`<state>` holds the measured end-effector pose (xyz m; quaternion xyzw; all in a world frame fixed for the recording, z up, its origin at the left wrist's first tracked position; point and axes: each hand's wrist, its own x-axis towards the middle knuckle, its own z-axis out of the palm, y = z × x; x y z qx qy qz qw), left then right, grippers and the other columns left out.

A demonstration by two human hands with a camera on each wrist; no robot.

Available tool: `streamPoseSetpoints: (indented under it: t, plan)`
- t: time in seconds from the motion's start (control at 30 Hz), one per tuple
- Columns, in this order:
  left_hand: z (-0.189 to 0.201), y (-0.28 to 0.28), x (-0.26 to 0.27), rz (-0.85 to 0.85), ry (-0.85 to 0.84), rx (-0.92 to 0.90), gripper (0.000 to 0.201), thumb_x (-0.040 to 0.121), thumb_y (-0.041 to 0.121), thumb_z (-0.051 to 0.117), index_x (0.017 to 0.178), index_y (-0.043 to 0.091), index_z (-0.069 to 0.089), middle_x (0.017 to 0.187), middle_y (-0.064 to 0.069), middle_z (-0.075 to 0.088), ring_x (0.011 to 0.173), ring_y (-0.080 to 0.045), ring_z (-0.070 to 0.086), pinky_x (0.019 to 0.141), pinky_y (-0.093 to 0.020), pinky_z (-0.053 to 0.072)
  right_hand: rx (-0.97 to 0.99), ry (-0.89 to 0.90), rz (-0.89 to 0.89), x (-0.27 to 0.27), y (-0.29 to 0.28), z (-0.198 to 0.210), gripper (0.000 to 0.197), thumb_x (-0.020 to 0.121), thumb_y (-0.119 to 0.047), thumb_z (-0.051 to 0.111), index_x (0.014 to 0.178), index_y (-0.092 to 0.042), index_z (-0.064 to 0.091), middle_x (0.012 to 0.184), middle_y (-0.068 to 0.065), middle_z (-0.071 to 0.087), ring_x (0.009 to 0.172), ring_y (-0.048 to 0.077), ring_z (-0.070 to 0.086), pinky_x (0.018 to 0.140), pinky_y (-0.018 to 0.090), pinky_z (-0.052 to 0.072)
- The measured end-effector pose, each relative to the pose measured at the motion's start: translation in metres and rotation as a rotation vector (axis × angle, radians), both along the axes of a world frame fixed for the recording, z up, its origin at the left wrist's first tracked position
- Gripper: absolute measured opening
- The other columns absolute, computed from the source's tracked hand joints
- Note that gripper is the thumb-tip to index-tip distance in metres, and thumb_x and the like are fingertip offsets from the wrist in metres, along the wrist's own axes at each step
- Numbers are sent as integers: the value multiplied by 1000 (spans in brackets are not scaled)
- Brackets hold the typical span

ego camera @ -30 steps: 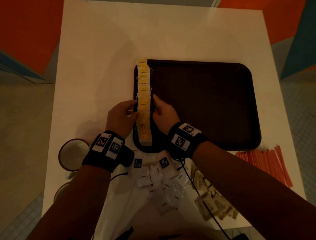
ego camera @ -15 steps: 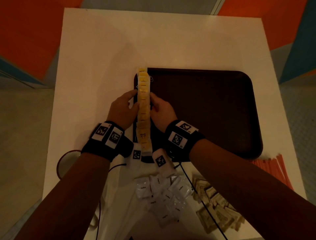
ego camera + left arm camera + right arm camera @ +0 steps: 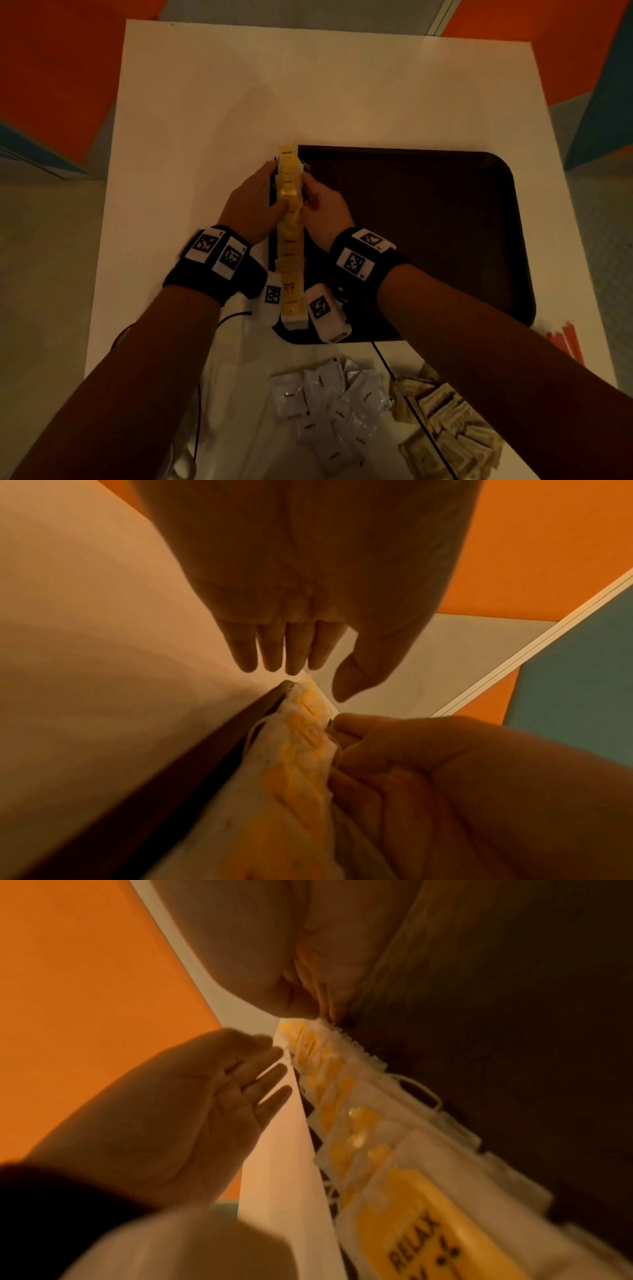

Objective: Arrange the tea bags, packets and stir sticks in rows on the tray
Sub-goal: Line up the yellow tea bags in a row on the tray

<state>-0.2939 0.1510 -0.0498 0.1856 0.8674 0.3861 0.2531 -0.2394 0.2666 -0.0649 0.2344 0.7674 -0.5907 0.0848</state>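
Tea bags: we see a long overlapping row of yellow-and-white tea bags (image 3: 290, 240) lying along the left edge of the tray, running from its far-left corner to its near-left corner; the nearest bag reads "RELAX" in the right wrist view (image 3: 428, 1229).
Tray: the dark brown tray (image 3: 428, 240) sits on the white table (image 3: 308, 85), its wide floor to the right of the row bare.
Left hand: our left hand (image 3: 255, 202) flanks the row from the left side near its far half; in the left wrist view its fingers (image 3: 270, 647) are straight and spread, held loose, the tips near the tray's rim. We cannot tell whether they touch the bags.
Right hand: our right hand (image 3: 325, 212) presses in from the right side of the row; in the left wrist view its fingers (image 3: 369, 734) are curled against the bags' edge, grasping the stack's side.
White packets: a loose heap of white packets (image 3: 329, 407) lies on the table near the front edge, off the tray.
Brown packets: a pile of tan packets (image 3: 448, 421) lies just right of the white ones, also off the tray.
Stir sticks: orange stir sticks (image 3: 565, 346) lie on the table beyond the tray's near-right corner, partly hidden by our right forearm.
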Motion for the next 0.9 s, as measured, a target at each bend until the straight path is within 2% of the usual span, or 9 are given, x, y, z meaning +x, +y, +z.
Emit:
streamPoseSetpoints:
  t: [0.07, 0.23, 0.3, 0.4, 0.47, 0.53, 0.63, 0.8, 0.9]
  plan:
    - [0, 3, -6, -21, 21, -10, 69, 80, 33, 51, 142, 14, 27, 146, -10, 36, 131, -25, 38, 99, -24, 29, 7, -15, -10, 0, 0, 0, 52, 89, -15, 51, 139, -20, 37, 129, 8, 56, 114, 20, 55, 98, 37, 48]
    - [-6, 6, -20, -74, 48, -90, 65, 91, 25, 52, 146, 14, 19, 152, -8, 26, 137, -24, 30, 110, -32, 27, 28, -23, -31, -6, 13, -2, 55, 90, -3, 46, 141, -16, 32, 121, 3, 58, 102, 6, 52, 82, 9, 42]
    - [-5, 8, -22, -81, 68, -103, 62, 92, 23, 51, 145, 14, 19, 151, -8, 27, 136, -24, 32, 107, -29, 27, 47, -29, -8, -9, 10, -2, 52, 91, -6, 47, 140, -16, 34, 118, 5, 60, 103, 15, 58, 86, 18, 48]
    - [-4, 10, -22, -97, 74, -141, 64, 92, 23, 49, 146, 13, 15, 152, -9, 24, 137, -26, 30, 108, -30, 26, 38, -39, -34, -9, 4, -2, 54, 89, -8, 49, 140, -15, 34, 134, 10, 51, 119, 22, 52, 103, 39, 44]
    - [-6, 8, -23, -92, 78, -154, 65, 92, 24, 49, 146, 11, 15, 152, -10, 24, 137, -26, 30, 108, -31, 26, 10, -16, -48, -5, 7, 1, 54, 88, -8, 49, 140, -16, 36, 134, 9, 51, 116, 17, 52, 103, 31, 42]
    - [-8, 0, -21, -48, 85, -107, 64, 92, 23, 51, 145, 12, 18, 152, -9, 24, 137, -24, 30, 110, -31, 27, 21, -19, -41, 3, 12, 4, 53, 89, -3, 46, 139, -16, 36, 129, 12, 54, 112, 17, 54, 91, 15, 40]
    - [-1, -15, -11, 98, 114, 21, 56, 91, 10, 50, 142, 14, 29, 149, -7, 31, 133, -20, 35, 104, -22, 30, -33, -27, -46, 17, 17, 10, 53, 88, 7, 41, 138, -13, 38, 133, 19, 50, 123, 29, 48, 99, 25, 39]
    - [30, -31, 37, 233, 79, 142, 42, 88, -4, 46, 127, 10, 52, 125, 0, 54, 113, -9, 51, 88, -4, 37, -157, -100, 15, 49, 25, 32, 44, 87, 10, 45, 128, -5, 48, 134, 10, 52, 125, 18, 48, 99, 22, 39]
    - [38, -41, 76, 138, 108, 94, 33, 88, -1, 48, 115, 12, 61, 113, 1, 61, 103, -10, 56, 90, -16, 41, -221, -107, 53, 84, 30, 48, 36, 87, 8, 49, 122, -3, 53, 119, 9, 59, 112, 18, 57, 91, 21, 47]
